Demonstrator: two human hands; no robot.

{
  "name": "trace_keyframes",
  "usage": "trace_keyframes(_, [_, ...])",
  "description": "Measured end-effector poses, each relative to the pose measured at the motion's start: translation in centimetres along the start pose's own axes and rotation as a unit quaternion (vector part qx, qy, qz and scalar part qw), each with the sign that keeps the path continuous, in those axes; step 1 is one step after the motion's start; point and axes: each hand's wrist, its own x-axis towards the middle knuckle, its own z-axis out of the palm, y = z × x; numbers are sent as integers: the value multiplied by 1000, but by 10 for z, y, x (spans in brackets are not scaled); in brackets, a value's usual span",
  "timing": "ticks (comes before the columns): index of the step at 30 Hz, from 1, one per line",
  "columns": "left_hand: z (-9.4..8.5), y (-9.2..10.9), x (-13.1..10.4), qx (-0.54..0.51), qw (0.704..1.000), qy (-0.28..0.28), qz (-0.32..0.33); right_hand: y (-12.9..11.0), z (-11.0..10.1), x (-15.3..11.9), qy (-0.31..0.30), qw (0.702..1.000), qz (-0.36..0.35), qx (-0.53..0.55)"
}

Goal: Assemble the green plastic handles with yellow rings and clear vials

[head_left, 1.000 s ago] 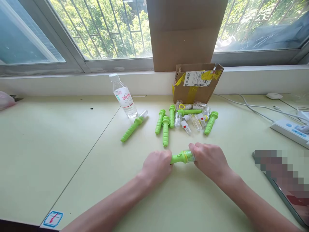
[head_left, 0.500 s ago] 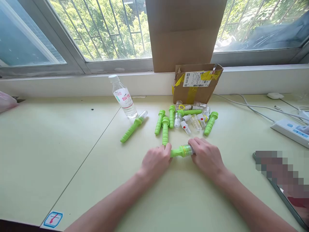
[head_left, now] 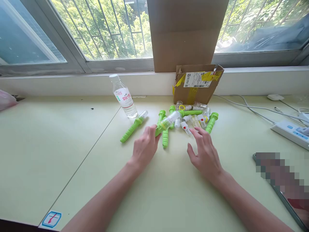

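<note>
My left hand (head_left: 146,144) is closed around the green handle of a stick with a clear plastic cap (head_left: 171,119), tilted up to the right. Below the held stick, green handles lie on the table, one green handle (head_left: 165,138) partly covered by it. My right hand (head_left: 204,151) is open with its fingers apart and holds nothing. Just beyond its fingertips are a white nozzle piece with a red dot (head_left: 185,128) and clear plastic caps (head_left: 195,120). A green handle (head_left: 212,121) lies beyond the right hand. Another capped green stick (head_left: 132,128) lies left of my left hand.
A water bottle (head_left: 124,98) stands at the back left. Behind the parts is an opened cardboard box (head_left: 195,91) against the sill. To the right are a power strip (head_left: 289,130), white cables (head_left: 251,106) and a phone (head_left: 277,188).
My right hand has let go of the clear-capped end and opened, moving slightly right. My left hand has carried the stick up and to the left, tilting it.
</note>
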Motion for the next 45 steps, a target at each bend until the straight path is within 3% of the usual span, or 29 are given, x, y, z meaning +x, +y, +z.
trace_keyframes(3, [1, -9, 6, 11, 998, 19, -53, 4, 5, -1, -35, 999, -1, -12])
trace_keyframes(7, [4, -17, 11, 46, 995, -2, -88, 6, 10, -3, -94, 995, -2, -42])
trace_keyframes(16, [6, -21, 12, 99, 987, -95, -77, 9, 13, -5, -122, 991, 0, -49])
trace_keyframes(32, [14, -23, 15, 130, 989, -45, -58, 8, 11, -4, -146, 988, 7, -49])
trace_keyframes(35, [14, -22, 14, 130, 990, -14, -54, 8, 11, -4, -150, 987, 10, -49])
trace_keyframes(40, [19, -17, 10, 78, 995, 60, 10, 8, 12, -5, -154, 987, 14, -46])
trace_keyframes(45, [23, -5, 3, 8, 992, 94, 89, 8, 13, -5, -151, 987, 10, -49])
